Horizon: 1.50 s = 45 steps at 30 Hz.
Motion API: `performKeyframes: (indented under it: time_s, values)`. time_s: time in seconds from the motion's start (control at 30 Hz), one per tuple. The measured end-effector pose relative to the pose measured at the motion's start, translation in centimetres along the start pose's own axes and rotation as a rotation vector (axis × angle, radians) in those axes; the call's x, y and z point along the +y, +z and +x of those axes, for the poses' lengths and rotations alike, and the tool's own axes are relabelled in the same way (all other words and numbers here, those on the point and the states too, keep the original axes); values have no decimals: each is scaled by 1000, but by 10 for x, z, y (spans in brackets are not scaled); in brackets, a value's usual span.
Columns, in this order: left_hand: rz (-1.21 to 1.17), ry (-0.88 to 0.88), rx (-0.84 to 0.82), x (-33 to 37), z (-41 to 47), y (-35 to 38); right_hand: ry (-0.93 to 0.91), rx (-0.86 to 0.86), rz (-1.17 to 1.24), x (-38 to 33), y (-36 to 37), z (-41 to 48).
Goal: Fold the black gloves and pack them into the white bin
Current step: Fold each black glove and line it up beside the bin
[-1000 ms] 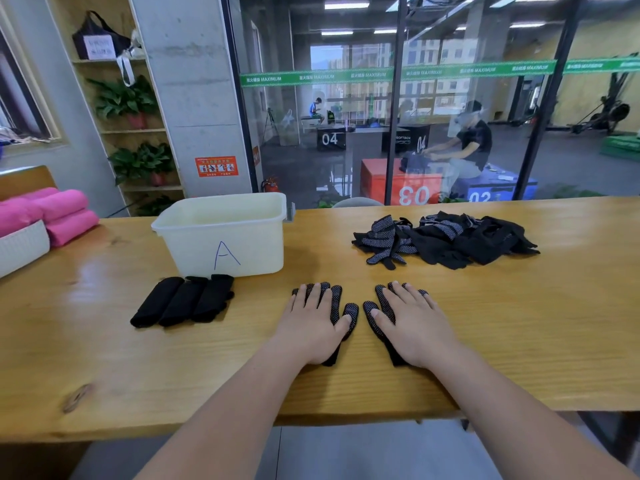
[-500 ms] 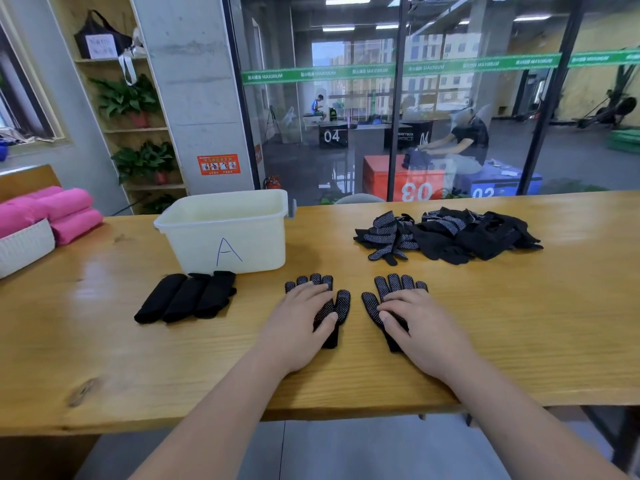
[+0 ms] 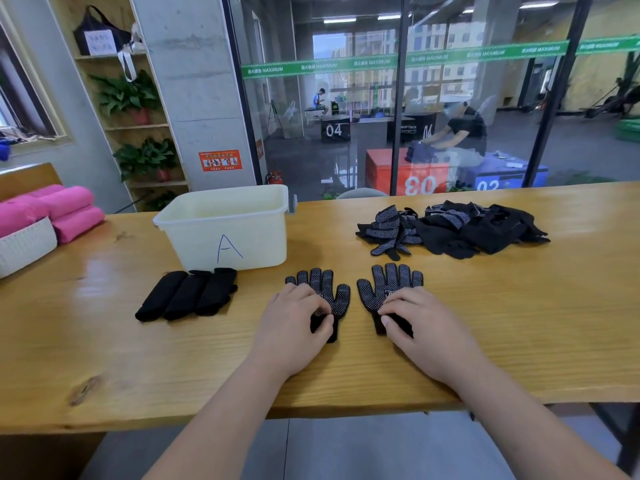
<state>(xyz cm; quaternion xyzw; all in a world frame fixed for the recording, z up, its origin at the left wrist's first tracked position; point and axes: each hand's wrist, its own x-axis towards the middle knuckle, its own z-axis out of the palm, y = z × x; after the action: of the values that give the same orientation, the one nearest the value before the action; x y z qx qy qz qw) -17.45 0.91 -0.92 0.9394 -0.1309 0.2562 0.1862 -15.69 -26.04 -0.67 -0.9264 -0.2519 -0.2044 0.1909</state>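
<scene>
Two black gloves with white dots lie flat side by side on the wooden table, fingers pointing away from me. My left hand [image 3: 294, 320] lies over the wrist end of the left glove [image 3: 322, 285], its fingers and thumb curled and pinching the cuff. My right hand [image 3: 415, 323] pinches the cuff of the right glove [image 3: 391, 282] in the same way. The white bin [image 3: 221, 216], marked "A", stands behind and to the left. Three folded black gloves [image 3: 187, 299] lie in a row in front of it.
A loose pile of black gloves [image 3: 450, 230] lies at the back right of the table [image 3: 519, 323]. Pink rolled towels [image 3: 65, 209] and a white basket [image 3: 24, 244] sit at the far left. A glass wall runs behind the table.
Both hands have slid back from the gloves' fingers to the cuffs, baring the dotted fingers. Their flat fingers have curled onto the cuffs.
</scene>
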Motion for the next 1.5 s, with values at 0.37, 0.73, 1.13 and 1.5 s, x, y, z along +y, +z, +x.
performKeyframes:
  time_s: [0.37,0.73,1.13,1.5]
  values:
    - [-56,-140,-82,2,5,-9,-29,-70,-37,2,0,1]
    - [-448,-317,-76,60,50,-8,53,1,329,5,-12,0]
    - [-23,31,23,8,38,23,317,79,509,15,-11,6]
    - [-25,143,-85,13,34,25,74,44,426,-16,-99,65]
